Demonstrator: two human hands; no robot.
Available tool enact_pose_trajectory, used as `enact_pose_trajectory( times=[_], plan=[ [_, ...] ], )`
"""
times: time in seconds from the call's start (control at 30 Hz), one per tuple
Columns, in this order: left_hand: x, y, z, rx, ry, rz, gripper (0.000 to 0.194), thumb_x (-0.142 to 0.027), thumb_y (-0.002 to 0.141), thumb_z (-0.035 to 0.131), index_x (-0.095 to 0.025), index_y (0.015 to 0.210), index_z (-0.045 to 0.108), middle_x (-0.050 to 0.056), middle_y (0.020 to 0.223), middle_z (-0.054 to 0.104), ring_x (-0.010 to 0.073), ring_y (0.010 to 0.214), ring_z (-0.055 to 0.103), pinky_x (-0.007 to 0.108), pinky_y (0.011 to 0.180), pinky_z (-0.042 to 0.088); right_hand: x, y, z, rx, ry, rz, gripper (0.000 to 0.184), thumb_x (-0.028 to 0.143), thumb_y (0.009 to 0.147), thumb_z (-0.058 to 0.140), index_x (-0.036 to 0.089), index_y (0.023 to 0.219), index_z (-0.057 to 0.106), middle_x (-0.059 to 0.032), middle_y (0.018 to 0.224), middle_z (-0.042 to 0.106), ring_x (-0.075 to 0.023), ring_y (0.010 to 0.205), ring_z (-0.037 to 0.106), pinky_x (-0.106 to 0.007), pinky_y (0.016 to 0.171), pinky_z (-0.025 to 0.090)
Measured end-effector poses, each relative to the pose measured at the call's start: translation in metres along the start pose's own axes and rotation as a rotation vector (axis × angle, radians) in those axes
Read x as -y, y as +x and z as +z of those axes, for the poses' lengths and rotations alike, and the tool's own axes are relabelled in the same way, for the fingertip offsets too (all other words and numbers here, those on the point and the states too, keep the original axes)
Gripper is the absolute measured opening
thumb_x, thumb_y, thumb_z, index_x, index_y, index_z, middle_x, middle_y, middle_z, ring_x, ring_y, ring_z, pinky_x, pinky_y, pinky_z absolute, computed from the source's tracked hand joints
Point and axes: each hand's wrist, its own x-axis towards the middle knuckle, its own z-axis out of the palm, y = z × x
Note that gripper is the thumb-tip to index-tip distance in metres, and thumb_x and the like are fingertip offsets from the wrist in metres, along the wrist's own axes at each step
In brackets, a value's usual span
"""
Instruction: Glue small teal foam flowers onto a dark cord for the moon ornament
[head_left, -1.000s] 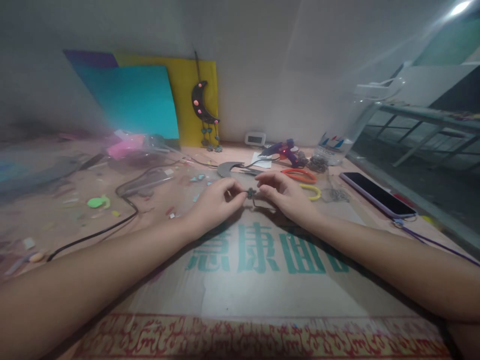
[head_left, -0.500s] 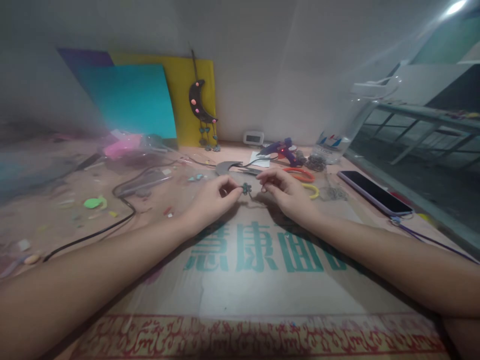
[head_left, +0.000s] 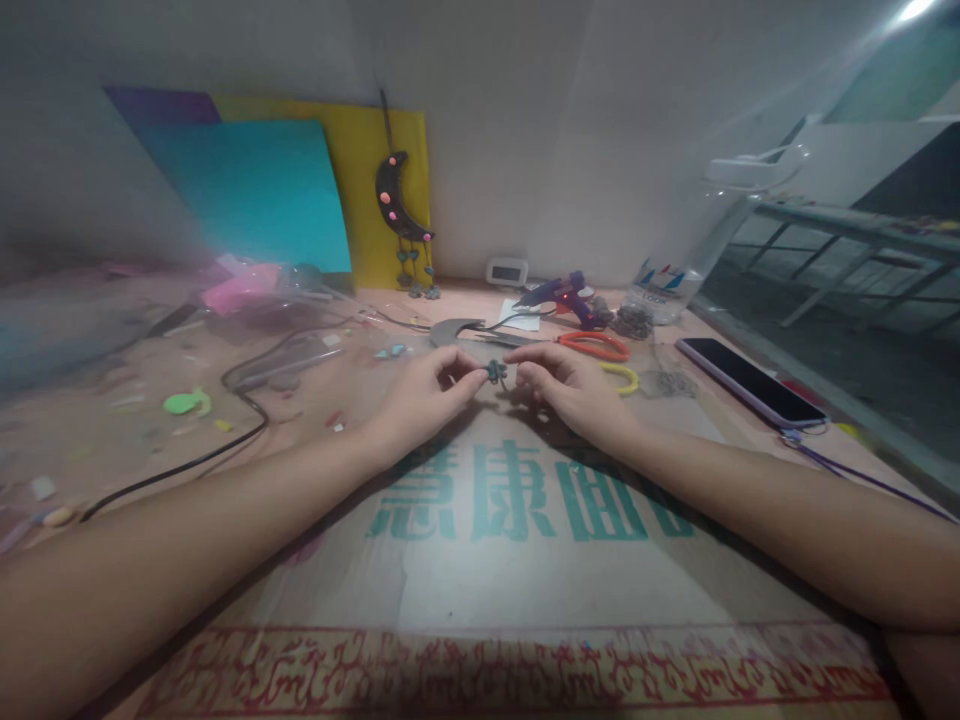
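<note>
Between the thumb and forefinger of my left hand (head_left: 439, 392) is a small dark green flower-shaped piece (head_left: 495, 372). My right hand (head_left: 566, 388) is close on its right side, the forefinger reaching to the piece's edge and the thumb a little apart. The other right fingers curl under and are partly hidden. A thin dark strand seems to hang below the piece; whether the right fingers touch it I cannot tell. Just beyond the hands lie a dark grey crescent shape (head_left: 450, 330) and scissors with orange-red handles (head_left: 596, 346). A yellow loop handle (head_left: 624, 379) shows beside my right hand.
At the back are a crescent hanging ornament (head_left: 397, 205), a small white digital clock (head_left: 507, 271) and a purple glue gun (head_left: 562, 292). A clear plastic jug (head_left: 667, 270) and a phone (head_left: 750, 382) stand right. A black cable (head_left: 187, 462) crosses the scraps left.
My right hand has moved slightly left, bringing its forefinger to the green piece. The left hand keeps its pinch on the piece. The view has shifted a little.
</note>
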Motion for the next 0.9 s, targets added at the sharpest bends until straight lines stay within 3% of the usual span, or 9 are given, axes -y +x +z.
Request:
enact_pose_trajectory(
  times=[0.1,0.27,0.4,0.67,0.77,0.9],
  plan=[
    [0.001,0.000,0.001,0.002,0.008,0.014,0.018,-0.031,0.086,0.057,-0.016,0.080,0.065,0.000,0.075,0.067,0.0142,0.070,0.058,0.024,0.065,0.044,0.003,0.000,0.000,0.064,-0.030,-0.007,0.025,0.036,0.087,0.059,0.016,0.099,0.068,-0.0024,0.086,0.068,-0.0147,0.073,0.060,-0.027,0.064,0.045],
    [0.006,0.000,0.001,0.046,0.013,0.058,0.019,-0.032,0.087,0.057,-0.017,0.084,0.068,0.001,0.080,0.071,0.0155,0.075,0.062,0.025,0.069,0.046,0.008,0.000,0.000,0.063,-0.086,-0.012,0.019,0.032,0.087,0.058,0.016,0.083,0.066,-0.0004,0.075,0.067,-0.0132,0.067,0.059,-0.024,0.061,0.043],
    [0.008,0.001,0.001,0.074,-0.022,0.075,0.023,-0.035,0.090,0.055,-0.019,0.095,0.071,0.003,0.090,0.074,0.0167,0.082,0.065,0.026,0.072,0.048,0.011,-0.001,-0.001,0.070,-0.128,-0.018,0.020,0.033,0.088,0.056,0.016,0.084,0.066,-0.0004,0.073,0.067,-0.0132,0.064,0.058,-0.024,0.058,0.041],
    [0.001,0.000,0.001,0.054,0.068,-0.007,0.018,-0.034,0.083,0.059,-0.017,0.081,0.067,0.002,0.079,0.071,0.0165,0.074,0.061,0.026,0.067,0.047,0.008,0.000,0.000,0.082,-0.197,-0.110,0.022,0.031,0.092,0.052,0.016,0.087,0.067,-0.0032,0.081,0.070,-0.0157,0.075,0.062,-0.027,0.068,0.046],
    [0.004,0.000,0.001,0.019,0.026,-0.024,0.019,-0.036,0.085,0.058,-0.018,0.082,0.064,0.001,0.078,0.069,0.0164,0.072,0.060,0.025,0.065,0.046,0.022,0.002,-0.012,0.071,-0.257,-0.139,0.022,0.030,0.092,0.052,0.017,0.104,0.065,-0.0059,0.094,0.070,-0.0174,0.083,0.063,-0.029,0.073,0.048],
    [0.010,0.001,0.001,-0.011,-0.077,-0.039,0.021,-0.039,0.087,0.057,-0.018,0.083,0.061,0.002,0.079,0.066,0.0166,0.073,0.060,0.026,0.067,0.045,0.054,0.008,-0.050,0.203,-0.434,-0.150,0.025,0.034,0.089,0.059,0.023,0.110,0.066,-0.0052,0.100,0.070,-0.0200,0.087,0.064,-0.031,0.074,0.048]
  ],
)
